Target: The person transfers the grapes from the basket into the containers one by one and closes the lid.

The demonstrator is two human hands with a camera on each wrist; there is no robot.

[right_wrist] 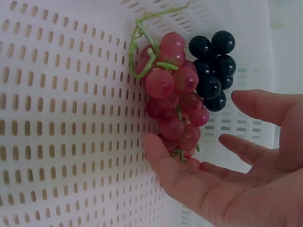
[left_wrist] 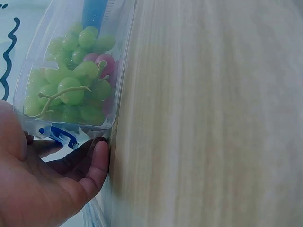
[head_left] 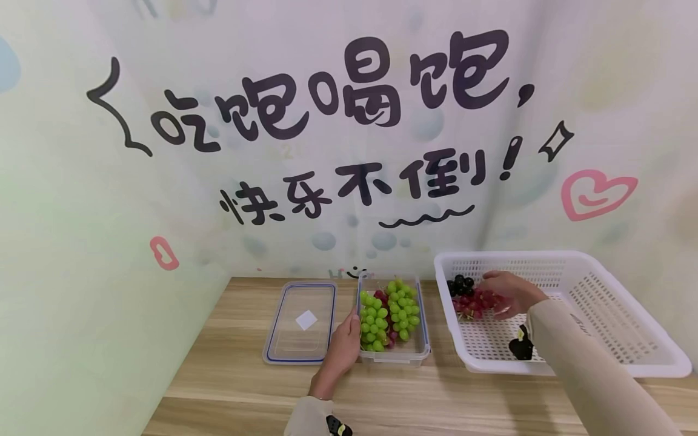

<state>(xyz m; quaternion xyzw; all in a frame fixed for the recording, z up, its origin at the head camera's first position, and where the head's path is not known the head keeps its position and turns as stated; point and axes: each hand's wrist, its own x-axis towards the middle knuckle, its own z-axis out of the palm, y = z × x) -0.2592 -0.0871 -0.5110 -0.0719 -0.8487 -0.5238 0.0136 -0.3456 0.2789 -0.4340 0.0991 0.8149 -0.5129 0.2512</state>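
Observation:
My left hand [head_left: 343, 346] holds the left side of a clear plastic food container [head_left: 394, 358], its curled fingers [left_wrist: 97, 165] at the blue-edged side latch. Inside lie two bunches of green grapes [head_left: 373, 322], with some red grapes [head_left: 392, 339] between them. Over in the white basket [head_left: 463, 354], my right hand [head_left: 515, 295] reaches toward a bunch of red grapes [right_wrist: 173, 125]. Its fingers are spread, with one fingertip [right_wrist: 154, 144] right at the bunch's lower end. Black grapes [right_wrist: 208, 87] sit close beside the red ones, against the basket wall.
A clear lid [head_left: 300, 351] with a blue seal and a white label lies flat left of the container. Behind the wooden table [head_left: 240, 375] stands a wall [head_left: 338, 242] with large black lettering. The basket's raised rim [head_left: 649, 330] surrounds the right hand's work.

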